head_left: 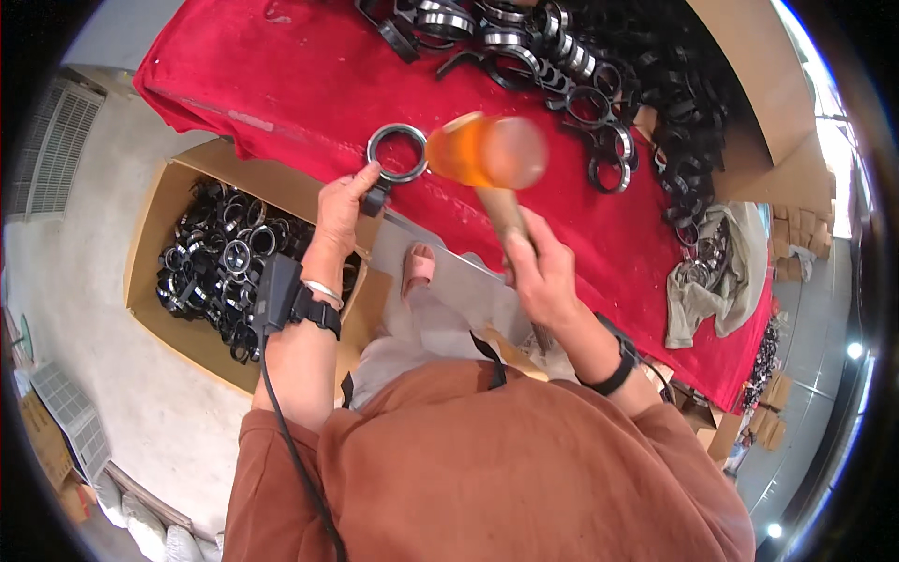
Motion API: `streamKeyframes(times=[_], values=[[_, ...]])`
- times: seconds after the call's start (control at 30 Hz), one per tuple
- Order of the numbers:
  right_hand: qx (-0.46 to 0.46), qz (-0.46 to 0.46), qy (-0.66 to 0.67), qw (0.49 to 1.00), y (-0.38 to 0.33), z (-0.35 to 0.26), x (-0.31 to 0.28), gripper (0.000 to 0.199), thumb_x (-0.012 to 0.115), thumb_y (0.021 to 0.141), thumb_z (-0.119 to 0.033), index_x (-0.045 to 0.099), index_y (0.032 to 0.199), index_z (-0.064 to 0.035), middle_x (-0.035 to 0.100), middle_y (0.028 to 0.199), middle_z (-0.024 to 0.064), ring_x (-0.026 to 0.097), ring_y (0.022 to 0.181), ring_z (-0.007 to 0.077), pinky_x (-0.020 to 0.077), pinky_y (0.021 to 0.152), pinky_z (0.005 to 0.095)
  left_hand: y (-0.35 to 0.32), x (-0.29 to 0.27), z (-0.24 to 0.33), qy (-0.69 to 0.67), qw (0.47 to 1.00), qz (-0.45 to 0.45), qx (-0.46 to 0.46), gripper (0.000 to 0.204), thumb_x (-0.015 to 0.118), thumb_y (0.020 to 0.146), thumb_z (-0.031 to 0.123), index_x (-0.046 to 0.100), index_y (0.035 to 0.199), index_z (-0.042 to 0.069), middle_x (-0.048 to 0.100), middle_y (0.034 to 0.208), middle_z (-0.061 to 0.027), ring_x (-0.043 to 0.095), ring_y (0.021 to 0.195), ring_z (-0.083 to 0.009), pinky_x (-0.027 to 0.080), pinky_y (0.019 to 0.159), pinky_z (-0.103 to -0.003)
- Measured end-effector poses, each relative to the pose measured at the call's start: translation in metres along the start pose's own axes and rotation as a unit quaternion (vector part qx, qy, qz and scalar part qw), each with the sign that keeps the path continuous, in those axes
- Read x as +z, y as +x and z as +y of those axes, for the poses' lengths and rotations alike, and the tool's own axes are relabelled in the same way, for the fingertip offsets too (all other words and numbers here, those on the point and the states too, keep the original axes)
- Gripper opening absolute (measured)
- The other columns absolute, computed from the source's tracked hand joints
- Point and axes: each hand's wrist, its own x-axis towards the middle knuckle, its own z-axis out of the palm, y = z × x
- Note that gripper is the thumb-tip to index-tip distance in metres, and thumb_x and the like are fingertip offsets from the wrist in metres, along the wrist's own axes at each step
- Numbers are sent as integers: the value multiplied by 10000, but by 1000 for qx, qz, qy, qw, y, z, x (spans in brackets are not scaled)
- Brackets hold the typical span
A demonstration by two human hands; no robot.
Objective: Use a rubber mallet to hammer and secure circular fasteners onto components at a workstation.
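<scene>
On the red cloth near the table's edge lies a round metal ring with a black rim and a black tab. My left hand grips it at the tab, the thumb pressed on its near side. In my right hand is a mallet, its wooden handle wrapped by my fingers. The mallet's orange head, blurred by motion, is raised just right of the ring. Many similar black and silver rings are heaped on the cloth at the far side.
A cardboard box full of black rings stands on the floor at the left. The red-covered table spans the far side. A large cardboard carton and a grey-green cloth lie to the right.
</scene>
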Motion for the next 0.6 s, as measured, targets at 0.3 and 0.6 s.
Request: streamKeyframes(times=[0.3,0.6], values=[[-29,8,-35,999,0,29,17,319,464,914,-201,487,1192,-48,568,795,137,557,722,259,456,635,349,15,-2,-6,-2,1000,-5,28,284,631,845,286,615,782,10,583,681,-46,541,576,-123,426,544,-257],[113,-45,21,992,-61,45,-50,350,473,905,-230,473,1201,-42,610,850,206,617,801,362,481,698,401,-54,-119,-5,203,947,176,175,330,532,901,256,597,983,-57,600,953,-118,555,840,-180,438,769,-313]])
